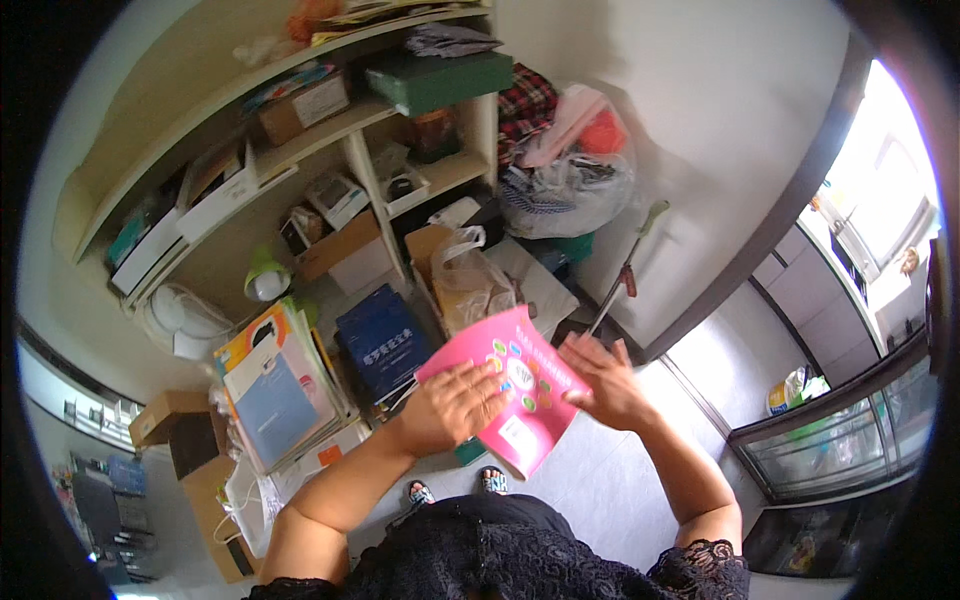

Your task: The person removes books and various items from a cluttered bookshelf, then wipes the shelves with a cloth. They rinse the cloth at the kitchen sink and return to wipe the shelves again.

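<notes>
I hold a thin pink booklet (520,400) with coloured dots on its cover in front of me, above the floor. My left hand (452,405) lies on its left part with fingers curled over the cover. My right hand (605,380) grips its right edge, fingers spread upward. Below the booklet my feet in sandals (455,488) stand on the grey floor.
A cluttered shelf unit (360,170) holds boxes and papers. On the floor: a stack of books and folders (275,385), a dark blue box (380,340), cardboard boxes (185,430), plastic bags (565,180), and a mop handle (625,275) against the wall. A glass cabinet (840,440) stands right.
</notes>
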